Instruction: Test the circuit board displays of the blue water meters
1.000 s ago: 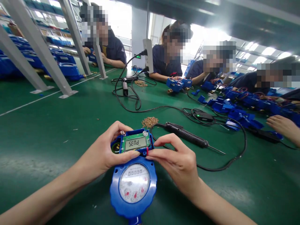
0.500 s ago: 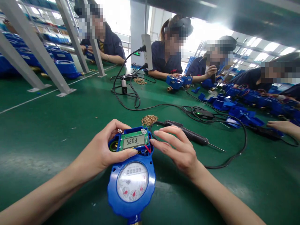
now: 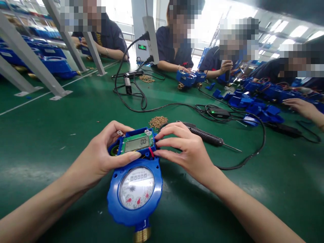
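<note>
A blue water meter is tilted toward me, with its round dial and a brass threaded end at the bottom. Its upper housing is uncovered and shows a green circuit board with a display reading 0.0. My left hand is closed around the housing's left side, thumb across the front edge. Fingertips of my right hand grip the right edge of the housing, beside red wires. What lies under those fingertips is hidden.
Behind the meter lie a pile of brass screws and a black electric screwdriver with its cable. Blue covers and meters crowd the right side. Metal posts stand at left. Several co-workers sit opposite; one person's hand reaches in at right.
The display has gone from a letter code to 0.0. My right fingertips have come in against the housing's right edge. The view has shifted slightly, so the meter appears further left.
</note>
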A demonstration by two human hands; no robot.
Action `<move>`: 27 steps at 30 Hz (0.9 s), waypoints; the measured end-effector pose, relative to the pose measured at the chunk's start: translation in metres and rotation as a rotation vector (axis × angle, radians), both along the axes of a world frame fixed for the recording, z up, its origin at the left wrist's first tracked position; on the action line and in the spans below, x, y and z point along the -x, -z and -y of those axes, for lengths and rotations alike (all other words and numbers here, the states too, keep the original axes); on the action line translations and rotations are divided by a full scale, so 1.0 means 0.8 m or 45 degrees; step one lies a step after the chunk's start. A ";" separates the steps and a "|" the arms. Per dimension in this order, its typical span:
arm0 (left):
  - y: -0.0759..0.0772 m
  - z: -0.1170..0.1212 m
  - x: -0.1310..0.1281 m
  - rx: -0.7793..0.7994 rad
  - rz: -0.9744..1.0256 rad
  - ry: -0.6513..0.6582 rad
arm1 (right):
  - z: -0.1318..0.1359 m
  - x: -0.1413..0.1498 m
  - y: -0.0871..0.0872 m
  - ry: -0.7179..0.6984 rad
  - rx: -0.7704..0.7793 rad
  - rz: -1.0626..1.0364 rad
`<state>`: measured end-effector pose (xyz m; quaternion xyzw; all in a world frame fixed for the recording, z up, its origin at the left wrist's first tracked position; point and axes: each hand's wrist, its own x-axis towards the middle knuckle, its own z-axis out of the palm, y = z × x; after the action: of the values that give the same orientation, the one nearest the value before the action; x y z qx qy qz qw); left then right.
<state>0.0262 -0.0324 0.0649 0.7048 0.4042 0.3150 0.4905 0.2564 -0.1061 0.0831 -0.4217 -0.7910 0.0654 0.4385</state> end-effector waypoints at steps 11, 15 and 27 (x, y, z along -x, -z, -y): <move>-0.001 0.004 -0.005 -0.027 0.014 -0.017 | -0.016 0.005 -0.017 0.031 0.746 -0.362; 0.001 0.001 -0.003 -0.053 0.019 0.006 | -0.021 0.009 -0.020 0.045 0.861 -0.390; -0.010 0.005 -0.005 -0.049 -0.020 0.013 | -0.038 0.034 0.009 0.228 0.671 -0.476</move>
<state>0.0298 -0.0365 0.0728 0.7185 0.3983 0.3147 0.4755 0.2292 -0.0759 0.0761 -0.5690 -0.6125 0.3053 0.4559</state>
